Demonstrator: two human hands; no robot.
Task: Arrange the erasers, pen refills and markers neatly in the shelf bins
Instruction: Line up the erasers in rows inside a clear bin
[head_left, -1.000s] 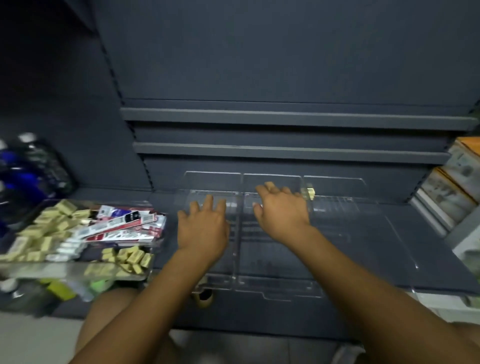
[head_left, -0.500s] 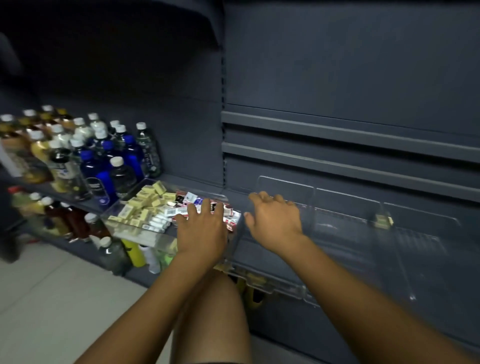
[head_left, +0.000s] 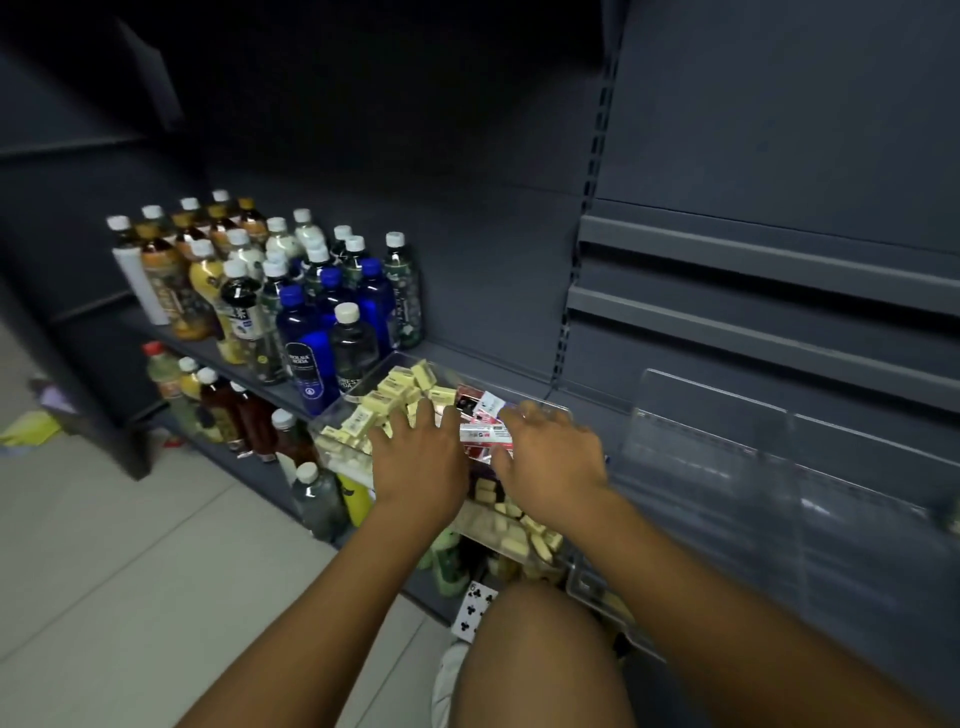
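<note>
Head cam check: the clear tray (head_left: 358, 382) sits on the front of the dark shelf (head_left: 493, 291), and it's pretty boxed in. Bottles (head_left: 311, 291) crowd right up against its far-left edge, and the empty clear bins (head_left: 717, 452) start just beside its right edge. The back panel of the shelf is close behind, so the only real open room is above the tray and out toward the floor (head_left: 104, 545). The erasers (head_left: 400, 387) are heaped in the left part of the tray, with more along the front edge. The red-and-white packets (head_left: 483, 431) lie in the middle (I can't tell refills from markers at this blur). My left hand (head_left: 418, 467) is palm down over the eraser pile, grip apart, fingers straight and fanned with the tips on or just over the erasers. My right hand (head_left: 553, 462) hovers palm down over the packets, grip loose and apart, holding nothing I can make out; its fingertips are smeared. A knee (head_left: 535, 649) sits under the right forearm, and there's a playing card (head_left: 472, 610) below the shelf lip.
</note>
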